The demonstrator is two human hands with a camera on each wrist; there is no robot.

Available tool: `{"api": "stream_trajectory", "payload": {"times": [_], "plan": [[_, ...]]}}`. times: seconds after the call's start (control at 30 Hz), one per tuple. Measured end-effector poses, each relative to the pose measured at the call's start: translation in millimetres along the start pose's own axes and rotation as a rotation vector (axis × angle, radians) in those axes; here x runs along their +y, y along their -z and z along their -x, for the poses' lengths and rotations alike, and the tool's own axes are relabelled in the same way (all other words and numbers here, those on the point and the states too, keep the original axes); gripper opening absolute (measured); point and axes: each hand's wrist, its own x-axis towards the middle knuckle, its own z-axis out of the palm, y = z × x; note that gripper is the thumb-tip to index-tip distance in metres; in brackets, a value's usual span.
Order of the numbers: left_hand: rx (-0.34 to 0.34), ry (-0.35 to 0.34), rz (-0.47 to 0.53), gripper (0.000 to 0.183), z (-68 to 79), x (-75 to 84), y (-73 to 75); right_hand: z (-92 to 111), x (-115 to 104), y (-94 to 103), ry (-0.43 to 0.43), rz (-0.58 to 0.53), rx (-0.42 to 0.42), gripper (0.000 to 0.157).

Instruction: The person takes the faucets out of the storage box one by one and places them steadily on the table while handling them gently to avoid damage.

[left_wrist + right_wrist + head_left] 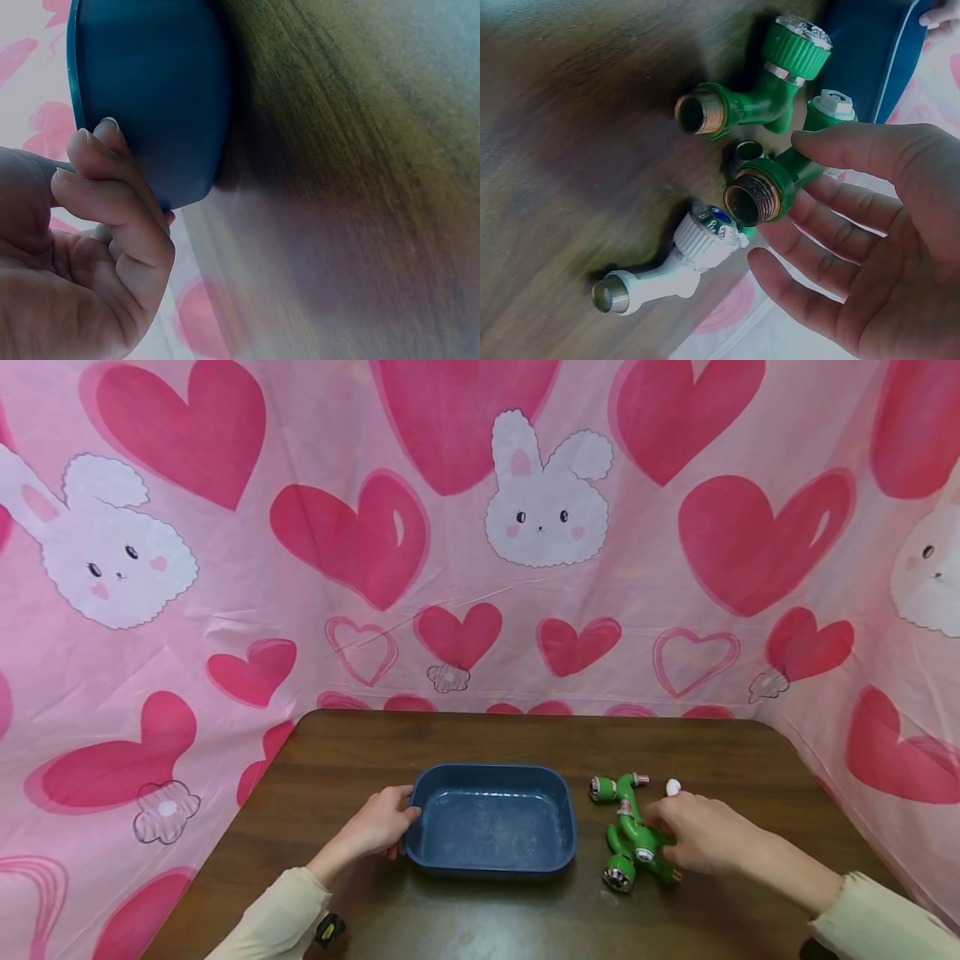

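Observation:
My left hand (384, 822) grips the left end of a dark blue rectangular tub (491, 835), thumb at the rim and fingers along the outer wall, as the left wrist view also shows. At the tub's right lies a cluster of green faucets (637, 835) with chrome-ended knobs. There my right hand (705, 835) holds one green faucet (791, 169) between thumb and fingers, its threaded brass end facing the right wrist camera. Beside it lies a second green faucet (754, 109) with a ribbed knob. A white faucet (679, 274) with a blue-marked knob lies on the other side, mostly hidden in the head view.
The brown wood-grain table (360, 739) carries the tub and faucets. A pink cloth (450, 585) with hearts and rabbits hangs behind the table and along both sides. A small black object with a yellow mark (328, 929) shows by the left sleeve.

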Motion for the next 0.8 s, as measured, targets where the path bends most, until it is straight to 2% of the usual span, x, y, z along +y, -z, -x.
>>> {"api": "stream_trajectory", "payload": {"times": [0.3, 0.57, 0.8], "plan": [[0.008, 0.016, -0.012, 0.051, -0.4, 0.3, 0.3, 7.2, 9.3, -2.0, -0.001, 0.046, 0.04, 0.034], [0.002, 0.013, -0.001, 0.052, 0.8, 0.7, -0.3, 15.8, 16.5, -5.2, -0.027, 0.036, 0.04, 0.035], [0.006, 0.003, -0.003, 0.052, 1.6, 1.8, 0.3, 21.5, 21.8, -6.8, -0.009, 0.023, 0.063, 0.034]]}}
